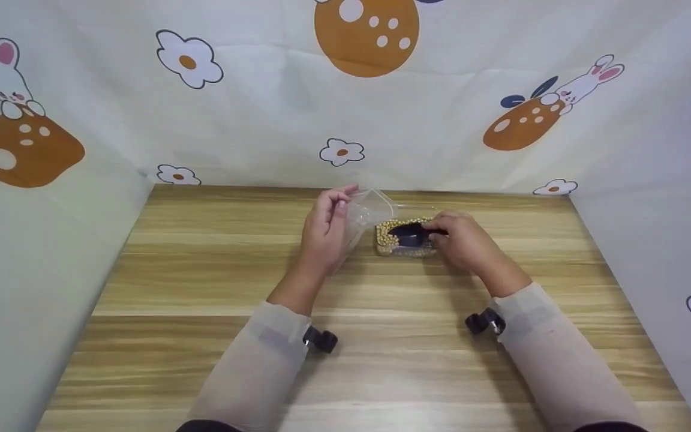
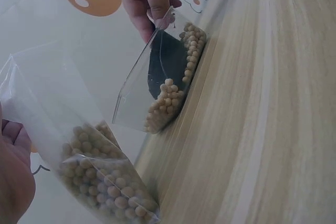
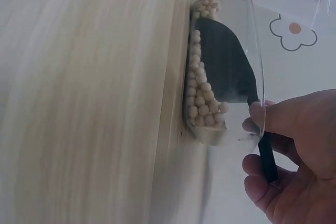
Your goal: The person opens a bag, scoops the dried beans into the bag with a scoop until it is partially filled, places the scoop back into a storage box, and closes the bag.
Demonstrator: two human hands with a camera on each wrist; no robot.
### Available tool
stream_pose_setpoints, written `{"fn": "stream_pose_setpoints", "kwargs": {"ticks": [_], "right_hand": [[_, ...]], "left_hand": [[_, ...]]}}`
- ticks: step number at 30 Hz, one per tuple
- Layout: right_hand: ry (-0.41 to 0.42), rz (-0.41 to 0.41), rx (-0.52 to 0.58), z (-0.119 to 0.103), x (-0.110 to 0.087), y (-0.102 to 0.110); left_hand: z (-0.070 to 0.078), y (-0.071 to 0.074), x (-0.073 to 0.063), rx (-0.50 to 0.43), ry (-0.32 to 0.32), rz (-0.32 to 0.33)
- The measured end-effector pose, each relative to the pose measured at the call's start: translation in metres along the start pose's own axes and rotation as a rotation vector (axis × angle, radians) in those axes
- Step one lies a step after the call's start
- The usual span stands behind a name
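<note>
My right hand (image 1: 468, 243) grips the handle of a black scoop (image 3: 226, 61). The scoop's blade lies inside a clear rectangular container (image 1: 405, 252), among round beige beans (image 3: 202, 100) that look like soybeans. To its left, my left hand (image 1: 324, 231) holds a clear plastic bag (image 1: 372, 204) by its upper side, with the fingertips partly hidden by the bag. In the left wrist view, more beans (image 2: 105, 182) fill the lower part of the bag, which stands upright beside the container.
A wood-grain table (image 1: 201, 264) lies under everything. Close behind the bag and container rises a pale cloth backdrop (image 1: 249, 120) printed with flowers, rabbits and orange fruit. Cloth walls also flank the table left and right. A small black camera (image 1: 321, 341) sits at each wrist.
</note>
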State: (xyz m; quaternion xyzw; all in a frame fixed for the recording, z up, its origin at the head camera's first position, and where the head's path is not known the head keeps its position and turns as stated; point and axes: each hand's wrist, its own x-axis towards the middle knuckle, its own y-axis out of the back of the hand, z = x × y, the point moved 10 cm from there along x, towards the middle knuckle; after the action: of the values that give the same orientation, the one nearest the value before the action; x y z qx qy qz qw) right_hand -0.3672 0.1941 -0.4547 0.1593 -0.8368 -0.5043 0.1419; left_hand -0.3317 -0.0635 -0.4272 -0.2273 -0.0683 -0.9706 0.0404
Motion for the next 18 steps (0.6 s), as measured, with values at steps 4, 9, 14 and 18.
{"fn": "stream_pose_setpoints", "kwargs": {"ticks": [4,9,14,18], "right_hand": [[-0.010,-0.020,0.020,-0.0019,0.0040,-0.0058],[-0.047,-0.038,0.026,0.0009,0.0059,-0.0094],[-0.048,-0.017,0.044,0.0021,0.0052,-0.0097],[-0.055,0.015,0.077,0.0065,0.0031,-0.0090]], "left_hand": [[0.0001,-0.0008,-0.0005,0.009,0.008,-0.006],[-0.0003,-0.0009,-0.0006,0.011,0.012,-0.006],[0.0006,-0.0002,-0.0002,-0.014,-0.016,0.003],[0.0011,0.0000,0.0001,-0.024,-0.026,0.007]]}}
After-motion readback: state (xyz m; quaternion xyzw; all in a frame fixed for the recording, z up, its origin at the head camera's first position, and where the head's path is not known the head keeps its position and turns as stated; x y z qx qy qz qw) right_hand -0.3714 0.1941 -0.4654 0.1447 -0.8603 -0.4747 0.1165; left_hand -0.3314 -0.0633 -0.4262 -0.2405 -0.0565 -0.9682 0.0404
